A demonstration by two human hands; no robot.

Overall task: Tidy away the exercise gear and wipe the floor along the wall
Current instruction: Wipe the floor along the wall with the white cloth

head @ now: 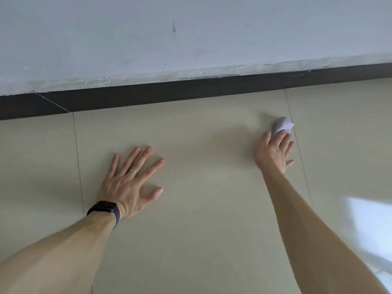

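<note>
I watched remotely. The task's thing was a small wad of cloth [283,124], pale lilac-grey, crumpled into a soft lump w/ a pointed fold sticking out on its R side. It sat on the floor [201,209] toward the far edge, near the dark skirting board [148,96] but not touching it. It was just beside a thin tile joint [306,183] running away from the wall. Motion blur softened it, so I couldn't read its weave.

The right hand [273,153] lay palm-down on the wad's near end, fingers stretched over it & pressing it to the floor. The lump poked out past the fingertips. Whether the thumb gripped the cloth I couldn't tell, too blurred. The little finger splayed off to the side.

The left hand [129,181] was spread flat on the tile, well apart from the wad, all five fingers fanned & straight, holding nothing. It carried a thin metal ring [133,171] on one finger and a dark watch [105,207] w/ a matte strap at the wrist.

Materials: the floor was smooth beige tile, slightly glossy, in large slabs w/ fine dark joints. The skirting was a flat dark-brown strip w/ a diagonal seam at L. Above it the wall [191,39] was pale blue-grey paint, scuffed, w/ rough patchy filler along its bottom edge. A bright white patch [369,221] lay on the floor at the R edge.
</note>
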